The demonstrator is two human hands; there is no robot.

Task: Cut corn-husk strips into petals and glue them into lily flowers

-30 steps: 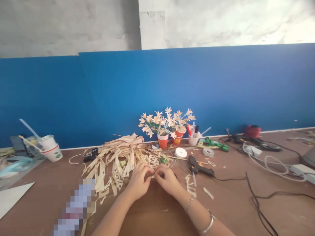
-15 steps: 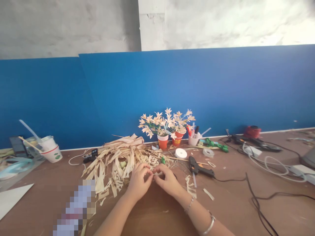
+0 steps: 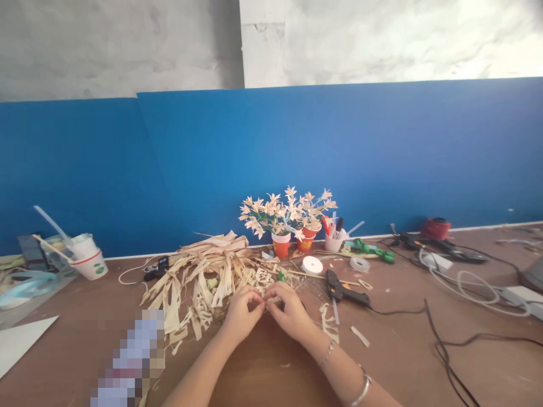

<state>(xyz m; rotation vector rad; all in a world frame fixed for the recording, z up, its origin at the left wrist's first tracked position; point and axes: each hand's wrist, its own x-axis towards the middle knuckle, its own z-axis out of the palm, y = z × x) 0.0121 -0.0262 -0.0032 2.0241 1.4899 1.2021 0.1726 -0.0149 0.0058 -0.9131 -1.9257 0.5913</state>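
Observation:
My left hand [image 3: 244, 311] and my right hand [image 3: 288, 311] meet just above the table, thumbs and fingertips pinched together. Between them is a small pale piece of husk, mostly hidden by the fingers; its shape cannot be made out. Right behind and to the left of my hands spreads a heap of dried, straw-coloured husk strips [image 3: 203, 277]. A small green item [image 3: 281, 275] lies just beyond my fingertips. Husk scraps [image 3: 328, 322] lie to the right of my right wrist, which wears bracelets.
Pale artificial flowers [image 3: 275, 210] stand in red paper cups [image 3: 280, 247] by the blue partition [image 3: 339, 147]. A white ribbon roll [image 3: 311, 265], clear tape [image 3: 359, 264] and a black glue gun [image 3: 345, 291] lie on the right. Cables [image 3: 441, 345] cross further right; a white cup [image 3: 90, 265] stands left.
My fingertips have shifted slightly, and the pale piece between them shows less. Both hands stay pinched together in nearly the same place.

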